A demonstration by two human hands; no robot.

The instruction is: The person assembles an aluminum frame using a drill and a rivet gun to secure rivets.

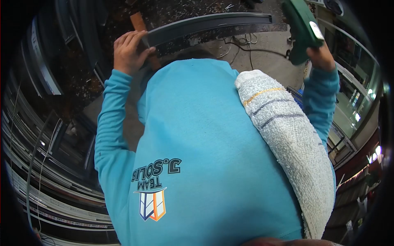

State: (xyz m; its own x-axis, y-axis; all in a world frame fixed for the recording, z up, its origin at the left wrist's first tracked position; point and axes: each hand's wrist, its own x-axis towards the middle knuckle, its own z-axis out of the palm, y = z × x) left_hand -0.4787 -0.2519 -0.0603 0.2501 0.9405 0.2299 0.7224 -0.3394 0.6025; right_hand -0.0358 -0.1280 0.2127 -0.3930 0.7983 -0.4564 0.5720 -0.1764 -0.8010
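My left hand [130,50] is closed around the near-left end of a long dark grey channel-like profile [209,28], fingers over the top and thumb on the close side. The profile reaches across to the right and looks bowed through the wide lens. Up at the right, my right hand [322,57] is wrapped around a green power tool [301,30] with a pale label on its side. The tool is beside the profile's right end, apart from it in this view. Its tip is out of frame, so its exact kind cannot be told.
A brown wooden strip [138,22] lies by my left hand on a dark, speckled work surface [172,10]. Dark cables [262,50] trail over the grey floor. Long profiles [41,61] are stacked at the left; glazed frames [349,78] stand at the right. A towel [287,131] hangs over my right shoulder.
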